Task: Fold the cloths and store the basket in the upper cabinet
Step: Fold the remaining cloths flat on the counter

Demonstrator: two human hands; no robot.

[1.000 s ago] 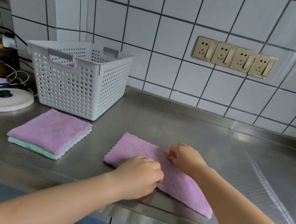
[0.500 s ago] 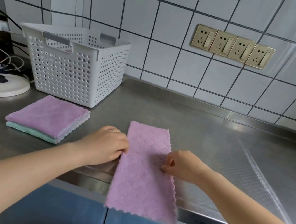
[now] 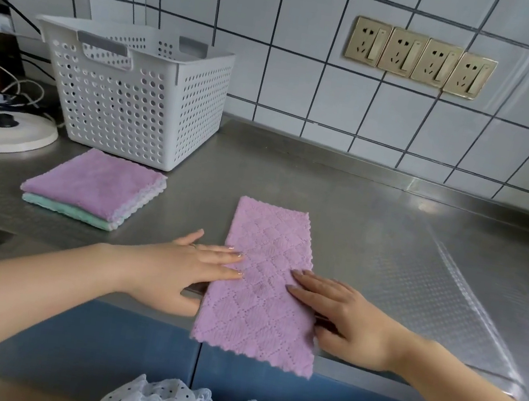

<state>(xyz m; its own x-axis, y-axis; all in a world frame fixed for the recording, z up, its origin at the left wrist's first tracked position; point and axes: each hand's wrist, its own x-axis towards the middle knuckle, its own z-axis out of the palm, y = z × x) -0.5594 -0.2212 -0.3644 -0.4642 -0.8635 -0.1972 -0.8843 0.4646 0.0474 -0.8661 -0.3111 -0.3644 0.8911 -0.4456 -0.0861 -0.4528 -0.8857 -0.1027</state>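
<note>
A purple cloth (image 3: pixel 266 270), folded into a long strip, lies on the steel counter (image 3: pixel 371 238) with its near end hanging over the front edge. My left hand (image 3: pixel 185 274) lies flat with straight fingers on the strip's left edge. My right hand (image 3: pixel 345 313) lies flat on its right edge. To the left sits a folded stack: a purple cloth (image 3: pixel 96 184) on top of a green cloth (image 3: pixel 74 211). Behind the stack stands a white perforated basket (image 3: pixel 126 98), and I see nothing inside it.
A round white lid (image 3: pixel 3 134) with a black knob and tangled cables (image 3: pixel 0 89) sit at the far left. Tiled wall with a row of brass sockets (image 3: pixel 420 58) runs behind the counter. Blue cabinet fronts (image 3: pixel 136 346) are below the edge.
The purple strip was turned from slanting to lengthwise, pointing away from me. Both hands went from pinching its edges to lying flat on it.
</note>
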